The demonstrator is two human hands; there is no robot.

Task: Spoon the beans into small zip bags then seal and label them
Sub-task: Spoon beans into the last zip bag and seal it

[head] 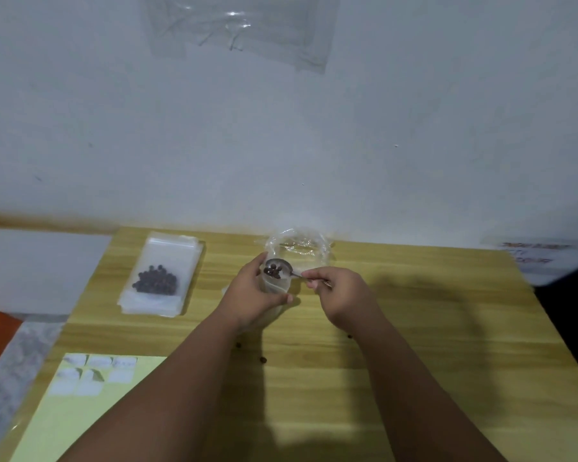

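A person stands at a wooden table, seen from above. The left hand curls its fingers and thumb around a small bag, holding it just above the table's middle. The bag seems to stand roughly upright, long axis vertical, mouth up. The right hand pinches the handle of a spoon between thumb and fingertips, its other fingers folded in.

The spoon lies nearly level. Its long axis runs left to right, with the bowl pointing left at the bag's mouth and facing up, carrying a few dark beans.

Risks: the bag's mouth looks narrow and soft. If it sags shut, or the spoon tips early, beans would likely roll off. Three stray beans already lie on the table nearer the person.

A large clear bag sits just behind the spoon. To the left, a filled bag rests on a stack of empty ones. White labels lie on a yellow sheet at the near left.
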